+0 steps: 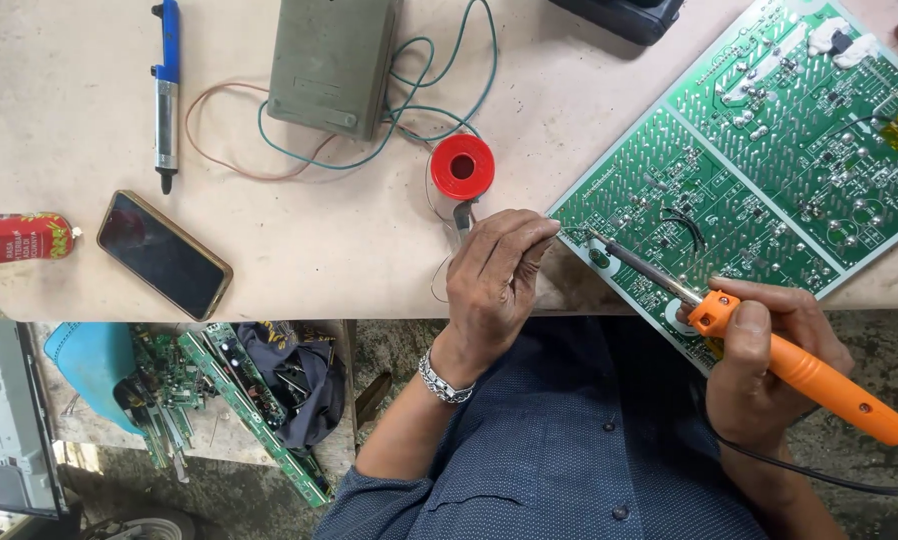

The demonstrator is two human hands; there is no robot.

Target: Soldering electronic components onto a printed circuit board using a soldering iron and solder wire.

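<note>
Solder spool (462, 166) lies left of circuit board (759, 160).

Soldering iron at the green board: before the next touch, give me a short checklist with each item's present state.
1. Right hand grips the orange soldering iron by its handle, away from the metal tip: ok.
2. Iron tip rests at the near left corner of the green circuit board: ok.
3. Left hand pinches solder wire near the tip: ok; whether the wire meets the joint: cannot tell.
4. Board fully on the table: not ok, its near corner overhangs the edge.
5. Red solder spool close by the left hand: ok.
6. Phone lies apart from the iron: ok.
</note>
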